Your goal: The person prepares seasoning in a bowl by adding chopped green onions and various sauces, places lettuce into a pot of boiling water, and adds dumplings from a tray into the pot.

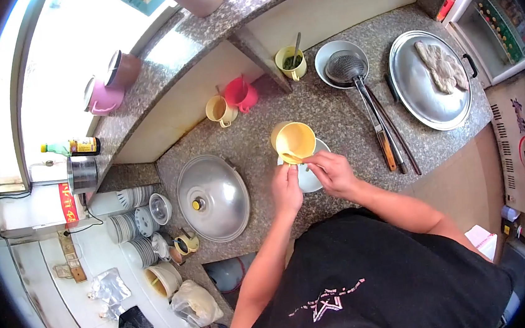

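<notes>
My left hand (286, 190) is closed on the handle side of a yellow mug (293, 137), which is tilted so that its pale inside faces me. My right hand (334, 171) pinches a thin yellowish spoon (293, 156) at the mug's near rim; the spoon's far end cannot be made out. Partly hidden under both hands, a white bowl (309, 182) stands on the speckled stone counter (266, 201). Beyond the mug are a cream mug (220, 110) and a pink mug (241, 94), with handles sticking out of them.
To the left lies a large metal lid (213, 198). A green-filled mug (291, 61), a bowl with a strainer (346, 66) and long-handled tools stand at the back right. Farther right, a cloth (441, 66) rests on another lid (414, 82). Stacked bowls (139, 253) are at far left.
</notes>
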The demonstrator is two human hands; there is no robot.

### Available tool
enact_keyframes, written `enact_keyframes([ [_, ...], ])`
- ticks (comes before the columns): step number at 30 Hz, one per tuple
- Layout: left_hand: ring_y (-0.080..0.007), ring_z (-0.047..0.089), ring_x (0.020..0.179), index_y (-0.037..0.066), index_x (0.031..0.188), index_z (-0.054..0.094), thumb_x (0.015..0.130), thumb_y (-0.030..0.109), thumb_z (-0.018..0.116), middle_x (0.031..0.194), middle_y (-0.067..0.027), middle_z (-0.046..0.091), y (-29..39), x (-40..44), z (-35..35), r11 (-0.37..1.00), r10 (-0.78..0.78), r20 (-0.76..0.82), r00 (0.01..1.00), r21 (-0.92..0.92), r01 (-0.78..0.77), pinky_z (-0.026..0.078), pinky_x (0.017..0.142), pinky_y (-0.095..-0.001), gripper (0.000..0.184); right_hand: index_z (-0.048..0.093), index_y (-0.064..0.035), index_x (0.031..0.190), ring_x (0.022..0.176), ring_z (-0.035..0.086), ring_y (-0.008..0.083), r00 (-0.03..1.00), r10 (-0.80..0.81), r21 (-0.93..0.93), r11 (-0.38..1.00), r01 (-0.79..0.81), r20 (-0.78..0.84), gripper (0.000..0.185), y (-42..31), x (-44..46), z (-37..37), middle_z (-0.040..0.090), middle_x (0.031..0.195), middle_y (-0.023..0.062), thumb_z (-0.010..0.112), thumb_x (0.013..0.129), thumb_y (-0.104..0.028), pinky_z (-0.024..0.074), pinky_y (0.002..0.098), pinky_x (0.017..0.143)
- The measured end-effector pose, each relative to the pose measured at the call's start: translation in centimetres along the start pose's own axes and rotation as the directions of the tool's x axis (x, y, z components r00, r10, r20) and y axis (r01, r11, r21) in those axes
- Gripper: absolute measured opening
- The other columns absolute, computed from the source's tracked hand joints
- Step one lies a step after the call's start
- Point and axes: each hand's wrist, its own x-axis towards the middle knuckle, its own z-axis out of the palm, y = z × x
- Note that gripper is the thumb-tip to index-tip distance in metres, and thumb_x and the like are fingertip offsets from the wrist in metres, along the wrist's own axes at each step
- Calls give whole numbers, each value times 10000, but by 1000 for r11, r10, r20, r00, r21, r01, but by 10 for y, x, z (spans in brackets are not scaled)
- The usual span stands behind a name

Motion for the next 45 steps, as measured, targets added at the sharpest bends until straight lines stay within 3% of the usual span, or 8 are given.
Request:
enact_keyframes([
  [12, -427, 688, 965, -1, 1107, 685, 1097, 242, 533, 1003, -246, 696, 14, 11, 3, 987, 15, -37, 999, 159, -9, 511, 845, -494, 287, 760, 2, 1128, 683, 670, 169, 955, 258, 175, 957, -232, -148, 167, -23, -7, -6, 704, 834, 87, 646, 1057, -97, 556, 319, 656],
  [14, -436, 681, 962, 3, 1098, 685, 1095, 258, 533, 994, -249, 689, 13, 13, 0, 984, 33, -36, 999, 178, -26, 509, 841, -506, 298, 751, 36, 1128, 712, 655, 97, 832, 539, 593, 715, -370, -131, 219, -15, -7, -1, 709, 834, 43, 616, 1093, -133, 556, 279, 665],
  [17, -437, 675, 942, 8, 1102, 687, 1092, 274, 542, 969, -243, 680, 8, 14, -6, 974, 43, -27, 999, 224, -36, 507, 835, -516, 303, 743, 62, 1126, 740, 644, 66, 820, 561, 595, 700, -395, -115, 262, -3, 8, -11, 704, 844, 24, 597, 1113, -156, 548, 253, 669],
  [21, -435, 669, 934, 17, 1108, 692, 1089, 284, 549, 956, -238, 675, 7, 10, -9, 979, 32, -11, 999, 202, -29, 506, 835, -518, 303, 759, -6, 1158, 787, 731, 259, 978, 208, -9, 978, -208, 15, 183, 22, 24, -29, 762, 953, 125, 668, 1036, -107, 591, 361, 723],
  [26, -427, 672, 937, 23, 1102, 699, 1087, 281, 556, 960, -233, 681, 13, 10, -14, 969, 43, 3, 999, 243, -42, 506, 833, -515, 296, 773, -21, 1122, 902, 735, 363, 985, 50, -155, 988, -24, 167, 169, 29, 30, -33, 748, 1010, 185, 704, 987, -96, 588, 445, 796],
  [32, -432, 680, 949, 31, 1106, 705, 1077, 254, 565, 994, -238, 697, 23, 6, -5, 975, 16, -30, 999, 223, -8, 511, 826, -520, 265, 762, -1, 1128, 803, 730, 293, 981, 181, -40, 983, -179, 63, 173, 22, 11, -1, 747, 927, 163, 679, 1014, -101, 584, 386, 725],
  [34, -435, 681, 948, 29, 1112, 706, 1077, 251, 565, 996, -240, 696, 19, 4, -3, 973, 37, -40, 999, 230, -27, 511, 824, -520, 266, 756, 29, 1129, 722, 694, 172, 855, 517, 415, 769, -486, 43, 203, 26, 2, 12, 732, 854, 99, 642, 1063, -126, 569, 320, 673],
  [45, -439, 657, 967, 25, 1184, 689, 1078, 245, 562, 984, -238, 661, -10, -20, -28, 957, 43, -27, 999, 289, -33, 500, 841, -519, 275, 744, 49, 1119, 705, 661, 113, 731, 680, 711, 487, -507, 56, 238, 35, -4, 11, 721, 843, 56, 633, 1087, -159, 561, 281, 662],
])
